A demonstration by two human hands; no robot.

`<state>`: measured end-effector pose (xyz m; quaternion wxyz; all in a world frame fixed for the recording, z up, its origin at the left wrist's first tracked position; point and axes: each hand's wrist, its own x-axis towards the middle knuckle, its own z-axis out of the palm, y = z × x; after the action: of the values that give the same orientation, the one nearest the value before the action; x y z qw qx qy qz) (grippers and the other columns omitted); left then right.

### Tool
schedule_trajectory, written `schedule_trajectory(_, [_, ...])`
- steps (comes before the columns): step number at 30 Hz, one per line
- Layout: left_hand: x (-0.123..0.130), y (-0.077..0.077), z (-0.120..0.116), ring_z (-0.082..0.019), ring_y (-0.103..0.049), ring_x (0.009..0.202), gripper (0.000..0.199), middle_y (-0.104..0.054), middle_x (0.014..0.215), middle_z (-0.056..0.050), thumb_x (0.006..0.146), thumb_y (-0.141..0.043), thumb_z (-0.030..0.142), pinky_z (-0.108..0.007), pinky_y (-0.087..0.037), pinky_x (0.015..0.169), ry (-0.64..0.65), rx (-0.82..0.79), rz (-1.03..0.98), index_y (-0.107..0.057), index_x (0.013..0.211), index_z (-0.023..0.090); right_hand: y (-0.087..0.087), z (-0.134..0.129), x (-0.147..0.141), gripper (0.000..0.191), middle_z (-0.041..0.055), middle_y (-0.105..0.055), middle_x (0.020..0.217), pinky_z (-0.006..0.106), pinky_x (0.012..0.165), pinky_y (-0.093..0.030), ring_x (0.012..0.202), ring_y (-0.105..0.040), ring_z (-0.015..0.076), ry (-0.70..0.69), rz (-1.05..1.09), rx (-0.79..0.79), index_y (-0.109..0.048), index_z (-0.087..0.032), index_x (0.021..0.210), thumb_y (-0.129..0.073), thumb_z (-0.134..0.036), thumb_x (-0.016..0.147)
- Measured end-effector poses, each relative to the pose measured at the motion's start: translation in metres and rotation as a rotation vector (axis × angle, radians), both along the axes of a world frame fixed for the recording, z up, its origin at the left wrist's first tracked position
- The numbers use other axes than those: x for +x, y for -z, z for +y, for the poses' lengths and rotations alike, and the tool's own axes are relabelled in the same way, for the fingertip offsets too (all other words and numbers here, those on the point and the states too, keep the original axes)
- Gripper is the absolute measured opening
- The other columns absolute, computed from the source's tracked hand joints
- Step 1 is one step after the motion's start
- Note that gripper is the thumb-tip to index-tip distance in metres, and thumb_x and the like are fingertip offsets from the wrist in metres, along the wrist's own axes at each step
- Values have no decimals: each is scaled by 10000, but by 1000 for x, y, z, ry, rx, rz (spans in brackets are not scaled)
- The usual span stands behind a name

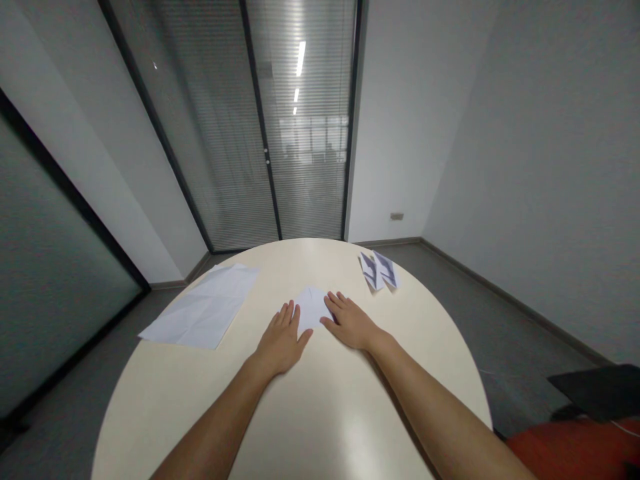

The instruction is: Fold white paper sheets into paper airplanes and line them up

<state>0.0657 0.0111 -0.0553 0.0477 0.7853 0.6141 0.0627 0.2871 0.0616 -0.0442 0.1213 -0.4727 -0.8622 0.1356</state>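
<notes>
A small folded piece of white paper [312,308] lies on the round cream table [310,413], between my two hands. My left hand [283,339] rests flat over its left edge, the fingers extended and the thumb pointing toward the paper's lower edge. On the other side, my right hand [350,323] lies flat with its fingertips on the paper's right edge. Both hands have their fingers spread and grasp nothing. The parts of the paper beneath the fingers are hidden.
Large creased white sheets [203,307] lie at the table's left edge. Folded printed papers [379,271] stand at the back right. Beyond the table are a glass partition with blinds [310,180], and a red seat [570,450] at the lower right.
</notes>
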Motion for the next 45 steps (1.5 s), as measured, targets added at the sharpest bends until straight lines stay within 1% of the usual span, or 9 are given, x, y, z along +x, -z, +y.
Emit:
schedule_trajectory(10, [4,-5,-4,-378,-274,1529,745,-260,1629,-282,1036,-290,520,-506,-279,1211,-133,42,92,-341,1541,-26,-8,-5,0,698,180,-280,1652,538,1230,-236,1546,-211,375,-6,-11,3,-398,-144,1575,-429,-557,1013])
schedule_trajectory(18, [-3,-10,-3,-425,-290,1512,713,-313,1593,-323,1014,-337,440,-579,-206,1221,-319,71,92,-348,1520,-62,-4,-2,1,703,164,-332,1637,515,1232,-246,1543,-234,361,0,-3,37,-437,-147,1556,-452,-574,998])
schedule_trajectory(20, [-1,-12,-3,-411,-284,1518,677,-332,1594,-309,994,-371,357,-573,-201,1226,-287,144,88,-325,1530,-54,-4,-3,1,700,157,-337,1637,516,1230,-249,1540,-242,361,8,2,40,-442,-155,1554,-459,-575,995])
schedule_trajectory(23, [6,-16,-6,-327,-227,1554,650,-301,1642,-225,974,-370,249,-507,-179,1257,-75,187,41,-271,1571,11,-5,-4,-1,693,155,-334,1640,522,1226,-251,1541,-236,368,16,-1,38,-435,-157,1558,-462,-562,996])
schedule_trajectory(26, [16,-15,-10,-294,-179,1569,643,-262,1666,-187,1012,-340,316,-483,-178,1269,125,118,-34,-256,1586,40,-8,-6,-2,688,160,-321,1645,526,1225,-249,1539,-235,375,12,-10,35,-424,-152,1563,-455,-548,1000])
schedule_trajectory(28, [21,-12,-13,-288,-173,1570,627,-251,1674,-165,1035,-302,357,-487,-204,1262,171,60,-66,-258,1596,81,-9,-6,-2,680,163,-316,1646,533,1222,-249,1538,-243,371,7,-10,35,-424,-155,1563,-450,-540,1004])
schedule_trajectory(33, [23,-9,-16,-363,-141,1567,640,-228,1680,-150,1052,-265,475,-594,-186,1238,77,-3,-52,-306,1597,141,-10,-6,-3,675,166,-351,1632,541,1201,-273,1514,-297,377,5,0,54,-459,-175,1543,-485,-553,985])
schedule_trajectory(38, [18,-10,-12,-404,-226,1541,638,-292,1658,-165,1052,-260,526,-651,-216,1199,-38,45,-41,-379,1570,173,-17,-6,-2,617,160,-501,1540,507,1149,-347,1418,-440,358,-71,9,100,-557,-206,1472,-563,-531,947])
schedule_trajectory(45, [8,-5,-3,-402,-250,1533,654,-302,1643,-225,1055,-279,517,-566,-257,1207,-75,70,-6,-411,1547,108,-33,-8,-2,391,129,-714,1267,416,1063,-426,1196,-623,297,-242,73,150,-727,-200,1248,-600,-403,938])
